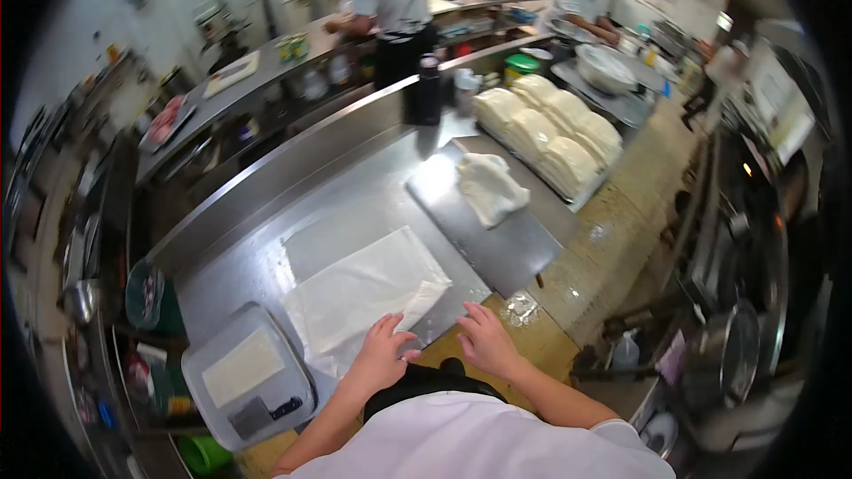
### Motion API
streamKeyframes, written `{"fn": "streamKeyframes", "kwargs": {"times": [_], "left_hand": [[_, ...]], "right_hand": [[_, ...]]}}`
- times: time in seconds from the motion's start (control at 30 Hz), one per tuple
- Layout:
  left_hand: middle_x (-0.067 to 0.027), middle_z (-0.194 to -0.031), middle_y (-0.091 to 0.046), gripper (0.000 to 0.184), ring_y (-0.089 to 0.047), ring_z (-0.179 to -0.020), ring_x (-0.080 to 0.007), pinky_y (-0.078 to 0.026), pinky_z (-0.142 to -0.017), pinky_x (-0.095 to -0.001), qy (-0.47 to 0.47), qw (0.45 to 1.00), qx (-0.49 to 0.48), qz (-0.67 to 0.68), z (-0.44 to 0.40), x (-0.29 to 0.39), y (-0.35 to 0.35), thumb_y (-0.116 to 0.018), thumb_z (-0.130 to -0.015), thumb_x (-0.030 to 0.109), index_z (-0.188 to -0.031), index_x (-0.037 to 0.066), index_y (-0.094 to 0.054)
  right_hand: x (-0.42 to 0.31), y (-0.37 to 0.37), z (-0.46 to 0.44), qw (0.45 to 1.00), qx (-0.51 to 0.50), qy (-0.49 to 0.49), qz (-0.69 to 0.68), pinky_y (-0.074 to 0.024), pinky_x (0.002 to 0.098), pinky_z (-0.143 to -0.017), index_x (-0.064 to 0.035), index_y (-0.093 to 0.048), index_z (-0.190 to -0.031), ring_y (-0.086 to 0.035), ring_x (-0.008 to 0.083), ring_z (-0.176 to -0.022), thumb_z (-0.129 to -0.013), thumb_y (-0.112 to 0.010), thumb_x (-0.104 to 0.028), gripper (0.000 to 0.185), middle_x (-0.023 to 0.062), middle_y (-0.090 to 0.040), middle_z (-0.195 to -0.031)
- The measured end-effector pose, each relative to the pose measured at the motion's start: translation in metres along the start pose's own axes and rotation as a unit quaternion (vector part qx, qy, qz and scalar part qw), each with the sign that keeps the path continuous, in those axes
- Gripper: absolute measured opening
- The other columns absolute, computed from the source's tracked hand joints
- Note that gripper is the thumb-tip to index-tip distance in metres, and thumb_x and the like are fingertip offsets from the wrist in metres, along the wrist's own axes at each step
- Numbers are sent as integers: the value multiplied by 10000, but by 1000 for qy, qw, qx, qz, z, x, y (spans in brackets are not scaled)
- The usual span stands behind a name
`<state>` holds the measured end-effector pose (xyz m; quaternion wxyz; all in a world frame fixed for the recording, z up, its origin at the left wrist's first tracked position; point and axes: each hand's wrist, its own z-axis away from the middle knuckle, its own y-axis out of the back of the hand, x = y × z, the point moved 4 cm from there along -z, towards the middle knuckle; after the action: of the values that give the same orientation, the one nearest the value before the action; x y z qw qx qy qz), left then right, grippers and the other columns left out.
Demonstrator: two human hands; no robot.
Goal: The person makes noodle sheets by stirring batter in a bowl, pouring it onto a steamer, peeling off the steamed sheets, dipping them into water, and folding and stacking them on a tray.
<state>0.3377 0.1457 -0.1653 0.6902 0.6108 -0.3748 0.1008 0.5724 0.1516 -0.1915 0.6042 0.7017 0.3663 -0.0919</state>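
A thin, whitish, slightly see-through sheet (364,288) lies spread on the steel worktable (328,186), its near right edge wrinkled. My left hand (384,355) hovers at its near edge with the fingers apart; whether a fingertip touches it I cannot tell. To the right, my right hand (488,343) is in front of the table edge, fingers stretched and holding nothing. At the left front, a shallow plastic tray (297,359) contains a pale flat rectangular sheet (244,369) and a cleaver (257,415) with a black handle.
A crumpled white cloth (491,191) rests on a raised steel plate (470,244). Behind it, a tray holds several pale, plump stacks (532,129). A dark bottle (429,89) stands by the back ledge. Other people (390,0) work farther back. A green bucket (204,454) is below left.
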Motion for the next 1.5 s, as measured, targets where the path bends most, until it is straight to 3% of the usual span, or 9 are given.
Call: {"fn": "streamKeyframes", "kwargs": {"times": [0.13, 0.37, 0.73, 0.93, 1.1, 1.2, 1.37, 1.47, 1.5], "left_hand": [[-230, -1457, -526, 303, -436, -1393, -445, -405, -1139, -500, -131, 989, -70, 15, -2, 25, -20, -801, -845, 176, -1121, 76, -726], [-235, -1434, -535, 339, -440, -1387, -437, -391, -1145, -503, -305, 927, -215, 33, 33, 52, -49, -800, -836, 193, -1147, 82, -724], [-230, -1416, -557, 313, -480, -1351, -425, -420, -1127, -494, -484, 792, -366, 64, 151, 131, -112, -792, -848, 173, -1136, 71, -725], [-237, -1412, -563, 293, -494, -1339, -426, -437, -1111, -483, -557, 713, -421, 55, 238, 189, -149, -799, -839, 161, -1109, 66, -740], [-229, -1419, -565, 293, -492, -1345, -429, -441, -1106, -488, -608, 643, -463, 47, 340, 239, -192, -789, -852, 186, -1117, 69, -746], [-223, -1429, -559, 293, -487, -1348, -426, -439, -1104, -500, -623, 597, -504, 34, 414, 268, -215, -776, -864, 210, -1125, 80, -747], [-200, -1442, -551, 325, -485, -1350, -420, -438, -1098, -503, -666, 507, -547, 29, 530, 295, -269, -727, -912, 265, -1190, 95, -724], [-186, -1398, -591, 256, -542, -1289, -404, -444, -1100, -484, -681, 477, -553, 50, 592, 332, -278, -743, -903, 205, -1136, 99, -739], [-182, -1388, -600, 270, -543, -1292, -392, -442, -1100, -484, -657, 452, -603, 22, 610, 324, -310, -739, -907, 214, -1151, 99, -737]], "right_hand": [[-25, 20, 49, 994, 76, -74, 27, -442, 481, -1100, 20, -691, -1157, -540, 424, -1283, -840, -707, -97, 338, 272, -589, -1357], [-106, 4, 158, 939, 176, -292, 43, -450, 451, -1096, 19, -695, -1178, -541, 391, -1292, -880, -693, -139, 337, 246, -586, -1383], [-212, -26, 336, 826, 255, -496, 78, -435, 455, -1107, 10, -680, -1241, -505, 394, -1334, -923, -677, -185, 373, 245, -543, -1444], [-272, -35, 443, 762, 317, -556, 98, -415, 474, -1124, -1, -668, -1264, -503, 409, -1330, -922, -655, -188, 390, 256, -534, -1446], [-339, -58, 607, 617, 389, -672, 133, -406, 498, -1136, -50, -674, -1275, -493, 447, -1341, -897, -699, -210, 411, 243, -518, -1481], [-417, -63, 715, 464, 414, -780, 73, -376, 533, -1153, -2, -641, -1309, -471, 460, -1355, -924, -653, -225, 445, 298, -498, -1464], [-531, -142, 871, 220, 374, -878, 200, -355, 538, -1169, 23, -561, -1385, -432, 487, -1389, -929, -661, -302, 569, 323, -420, -1522], [-575, -182, 905, 204, 371, -891, 165, -330, 554, -1182, 26, -552, -1394, -408, 489, -1409, -933, -653, -324, 587, 327, -409, -1531], [-582, -198, 917, 209, 388, -887, 137, -318, 561, -1187, 30, -552, -1392, -401, 485, -1416, -933, -651, -331, 592, 329, -402, -1536]]}}
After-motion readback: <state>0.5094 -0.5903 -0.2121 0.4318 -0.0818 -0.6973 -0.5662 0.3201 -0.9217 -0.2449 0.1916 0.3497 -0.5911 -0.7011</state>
